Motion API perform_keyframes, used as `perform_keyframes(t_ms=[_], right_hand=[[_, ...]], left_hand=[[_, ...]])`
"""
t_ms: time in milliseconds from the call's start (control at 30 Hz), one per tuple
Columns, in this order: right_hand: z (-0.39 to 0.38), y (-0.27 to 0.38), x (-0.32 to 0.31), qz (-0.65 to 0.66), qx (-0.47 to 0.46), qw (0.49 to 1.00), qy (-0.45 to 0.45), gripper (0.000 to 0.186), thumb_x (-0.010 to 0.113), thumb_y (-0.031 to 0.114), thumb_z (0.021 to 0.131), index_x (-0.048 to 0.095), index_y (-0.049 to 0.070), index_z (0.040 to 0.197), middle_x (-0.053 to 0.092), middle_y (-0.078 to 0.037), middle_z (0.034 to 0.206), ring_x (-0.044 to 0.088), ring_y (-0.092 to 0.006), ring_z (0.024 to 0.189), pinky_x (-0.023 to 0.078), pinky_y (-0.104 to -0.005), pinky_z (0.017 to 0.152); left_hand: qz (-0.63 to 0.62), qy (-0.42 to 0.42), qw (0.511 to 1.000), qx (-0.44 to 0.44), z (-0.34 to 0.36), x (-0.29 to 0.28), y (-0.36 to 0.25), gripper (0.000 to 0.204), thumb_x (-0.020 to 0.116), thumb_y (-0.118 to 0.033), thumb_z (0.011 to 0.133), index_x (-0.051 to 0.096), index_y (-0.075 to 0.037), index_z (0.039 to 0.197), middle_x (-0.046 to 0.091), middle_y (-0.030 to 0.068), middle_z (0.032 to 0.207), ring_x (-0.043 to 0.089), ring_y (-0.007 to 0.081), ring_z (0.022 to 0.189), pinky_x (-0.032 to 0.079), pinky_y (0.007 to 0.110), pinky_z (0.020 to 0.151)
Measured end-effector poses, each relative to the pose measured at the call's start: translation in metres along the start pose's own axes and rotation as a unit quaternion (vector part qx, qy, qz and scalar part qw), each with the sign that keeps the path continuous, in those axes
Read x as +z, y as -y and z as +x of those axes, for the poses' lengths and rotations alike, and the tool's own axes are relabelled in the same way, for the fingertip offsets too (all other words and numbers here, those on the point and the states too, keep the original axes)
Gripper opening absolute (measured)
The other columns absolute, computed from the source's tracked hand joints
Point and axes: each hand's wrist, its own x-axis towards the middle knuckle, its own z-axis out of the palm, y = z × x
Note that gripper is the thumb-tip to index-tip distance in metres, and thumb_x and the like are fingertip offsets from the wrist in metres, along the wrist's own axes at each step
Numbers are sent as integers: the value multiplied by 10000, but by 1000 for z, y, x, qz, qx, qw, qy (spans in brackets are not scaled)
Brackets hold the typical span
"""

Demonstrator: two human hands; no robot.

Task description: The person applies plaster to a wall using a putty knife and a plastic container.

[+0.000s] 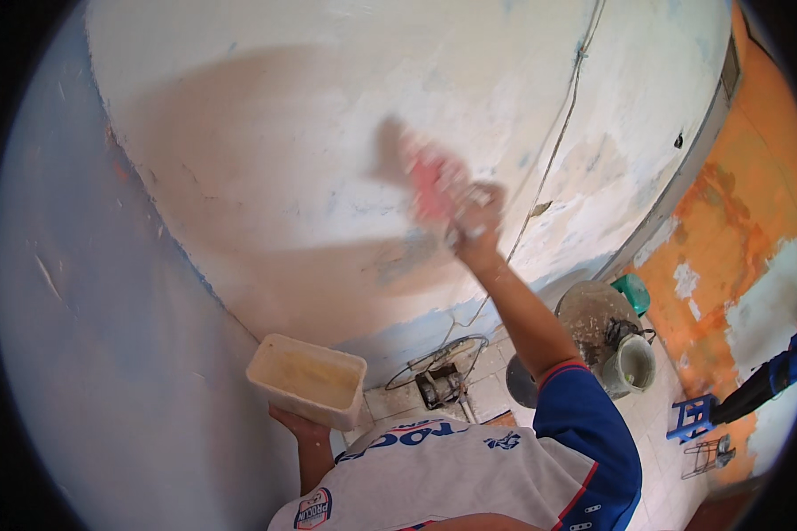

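My right hand (478,217) is raised at the wall, its fingers wrapped round a red, flat-bladed spreader (429,181) smeared with white. Motion blurs both the spreader and the fingers. The blade lies at or very close to the patchy white wall (328,106); contact is hard to judge. Low on the left, my left hand (299,425) supports a pale rectangular tub (350,403) from beneath, with most of its fingers hidden. A thin layer of cream-coloured material covers the tub's bottom.
A cable (558,142) runs down the wall. Below stand a round, dirty-topped surface (584,305), a bucket (638,363) and a green container (632,292). Coiled wire (407,365) lies on the tiles. At right, a person's dark-clothed leg (744,398) is beside a blue stool (689,418).
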Motion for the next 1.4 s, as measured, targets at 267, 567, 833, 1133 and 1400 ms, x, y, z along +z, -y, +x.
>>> perform_keyframes(t_ms=[267,567,833,1133,1400], right_hand=[[120,-43,-12,-122,26,992,-26,710,702,16,803,603,243,1468,586,31,1510,558,-315,1087,429,-499,968],[50,10,-4,-18,-20,999,-39,628,643,-45,803,677,186,1386,666,-16,1399,570,-341,1072,457,-416,932],[121,-56,-9,-116,19,989,-85,623,687,-48,789,691,211,1357,690,-118,1089,532,-374,1052,495,-446,834],[16,-1,8,38,-40,997,-53,436,631,-13,801,710,122,1208,694,-27,1150,598,-236,999,445,-381,867],[188,-112,-63,-70,100,972,-201,346,724,64,875,741,110,1217,705,-111,982,618,-337,926,483,-466,857]], left_hand=[[74,110,991,35,10,-27,-4,710,388,-626,1008,465,-144,1523,517,93,1527,515,343,1376,423,557,1150],[-19,7,1000,-2,1,-4,0,732,407,-632,996,445,-149,1545,488,90,1560,496,346,1401,409,566,1161],[20,33,999,4,-7,-16,2,713,399,-611,1007,445,-147,1547,500,93,1550,503,356,1396,406,573,1162],[-11,-52,998,20,-25,19,8,652,371,-570,1037,530,-96,1455,594,119,1415,588,347,1280,480,532,1094],[26,17,998,47,-31,1,16,717,385,-636,994,488,-151,1511,544,90,1507,534,353,1359,445,562,1131]])
